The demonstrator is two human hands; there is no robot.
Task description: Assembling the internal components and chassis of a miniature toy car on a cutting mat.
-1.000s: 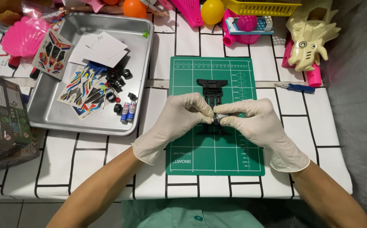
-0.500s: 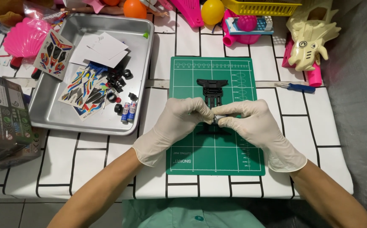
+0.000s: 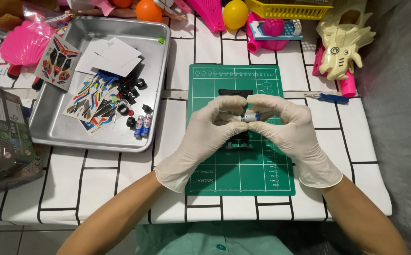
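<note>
The left hand [image 3: 204, 137], in a thin white disposable glove, pinches one end of a small silver and blue cylindrical motor-like part [image 3: 250, 117] between thumb and fingertips, while the right hand [image 3: 293, 133], gloved the same way, grips the other end. Both hands are closed on it, which steadies so small a piece from two sides. They hold it just above a black plastic toy-car chassis [image 3: 236, 140] that lies on the green gridded cutting mat [image 3: 205, 170], so the part sits directly over the frame and the mat shields the white tablecloth with black lines [image 3: 106, 179]. To the left, a shallow metal baking tray [image 3: 160, 89] keeps loose pieces together: colourful sticker sheets [image 3: 89, 99], small black wheels [image 3: 132, 87] and two small batteries [image 3: 142, 126]. A small blue-handled screwdriver [image 3: 329, 97] lies to the right, within reach.
</note>
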